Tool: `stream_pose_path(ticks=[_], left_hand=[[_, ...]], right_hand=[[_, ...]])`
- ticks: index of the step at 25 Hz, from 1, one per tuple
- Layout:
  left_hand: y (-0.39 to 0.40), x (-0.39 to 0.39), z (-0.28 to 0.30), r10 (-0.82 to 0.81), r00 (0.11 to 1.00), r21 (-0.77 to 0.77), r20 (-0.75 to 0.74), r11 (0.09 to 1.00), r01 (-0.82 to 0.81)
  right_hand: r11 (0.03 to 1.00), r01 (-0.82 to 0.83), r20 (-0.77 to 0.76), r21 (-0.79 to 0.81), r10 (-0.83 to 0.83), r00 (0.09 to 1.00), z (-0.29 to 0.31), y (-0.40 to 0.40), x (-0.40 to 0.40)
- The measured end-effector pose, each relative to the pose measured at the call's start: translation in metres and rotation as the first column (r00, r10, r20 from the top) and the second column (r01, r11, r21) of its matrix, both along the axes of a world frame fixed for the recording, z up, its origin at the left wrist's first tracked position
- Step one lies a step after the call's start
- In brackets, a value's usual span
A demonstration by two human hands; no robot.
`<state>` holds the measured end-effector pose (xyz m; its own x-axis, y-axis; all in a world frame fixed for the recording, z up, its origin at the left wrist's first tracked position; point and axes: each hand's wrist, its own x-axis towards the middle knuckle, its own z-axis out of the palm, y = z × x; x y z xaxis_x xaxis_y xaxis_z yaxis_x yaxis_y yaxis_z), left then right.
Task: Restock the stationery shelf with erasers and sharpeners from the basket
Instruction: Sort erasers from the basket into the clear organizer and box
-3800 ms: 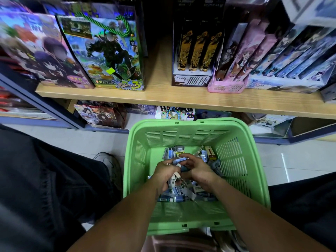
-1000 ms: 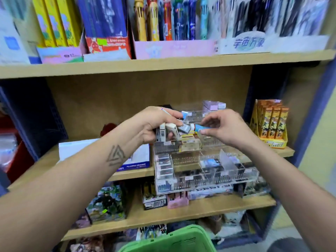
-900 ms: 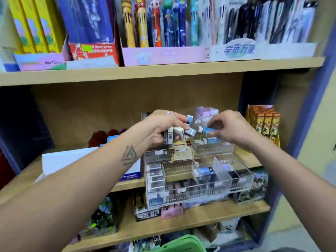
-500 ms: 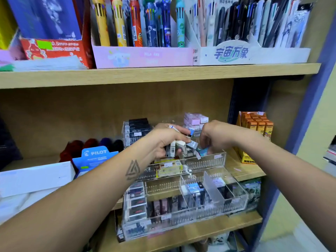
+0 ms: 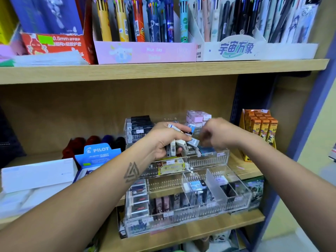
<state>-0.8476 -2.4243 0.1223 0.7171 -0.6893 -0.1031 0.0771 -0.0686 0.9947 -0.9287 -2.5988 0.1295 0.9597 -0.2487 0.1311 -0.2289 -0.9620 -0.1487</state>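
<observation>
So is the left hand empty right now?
No, the left hand grips a bunch of small erasers above the clear tiered organizer.

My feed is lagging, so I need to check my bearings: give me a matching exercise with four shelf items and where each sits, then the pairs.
Things:
1. left hand
2. Pilot box
3. orange boxes
4. pink pen tray

Places:
A. upper shelf
B. right of the clear organizer
C. left of the organizer
D. over the organizer, gripping a bunch of erasers

Pairs: 1-D, 2-C, 3-B, 4-A
</observation>
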Motion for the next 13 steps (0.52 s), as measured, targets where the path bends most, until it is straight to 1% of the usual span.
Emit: stream_pose_path(ticks=[1, 2, 3, 4, 5, 6, 10, 11, 12, 13], left_hand=[[0.002, -0.001, 0.001, -0.012, 1.0, 0.001, 0.018, 1.0, 0.012], [0.005, -0.002, 0.003, -0.029, 0.999, -0.002, 0.031, 1.0, 0.029], [0.007, -0.003, 0.005, -0.047, 0.998, -0.005, 0.039, 0.999, 0.047], [0.011, -0.004, 0.007, -0.064, 0.997, -0.006, 0.046, 0.998, 0.064], [0.015, -0.004, 0.009, -0.078, 0.996, -0.002, 0.054, 0.997, 0.078], [0.019, -0.004, 0.011, -0.085, 0.995, 0.005, 0.06, 0.996, 0.085], [0.038, 0.004, 0.016, -0.026, 0.999, 0.027, 0.042, 0.999, 0.025], [0.043, 0.006, 0.016, -0.002, 0.999, 0.032, 0.036, 0.999, 0.001], [0.05, 0.008, 0.016, 0.021, 0.999, 0.033, 0.03, 0.999, -0.022], [0.057, 0.009, 0.016, 0.043, 0.999, 0.028, 0.022, 0.999, -0.043]], right_hand=[[0.971, -0.021, 0.137, 0.236, -0.012, 0.991, 0.004, 0.004, -0.004], [0.87, -0.108, 0.249, 0.481, -0.018, 0.968, 0.007, 0.01, -0.01], [0.744, -0.205, 0.312, 0.636, -0.005, 0.95, 0.009, 0.016, -0.017], [0.679, -0.27, 0.338, 0.682, 0.035, 0.94, 0.009, 0.022, -0.022], [0.681, -0.304, 0.348, 0.666, 0.076, 0.934, 0.007, 0.027, -0.025], [0.716, -0.31, 0.356, 0.625, 0.092, 0.93, 0.007, 0.03, -0.026], [0.872, -0.213, 0.369, 0.441, 0.04, 0.928, 0.006, 0.035, -0.021], [0.896, -0.197, 0.373, 0.399, 0.038, 0.927, 0.005, 0.037, -0.021], [0.9, -0.192, 0.372, 0.393, 0.035, 0.928, 0.005, 0.04, -0.023], [0.886, -0.197, 0.363, 0.42, 0.035, 0.931, 0.004, 0.046, -0.027]])
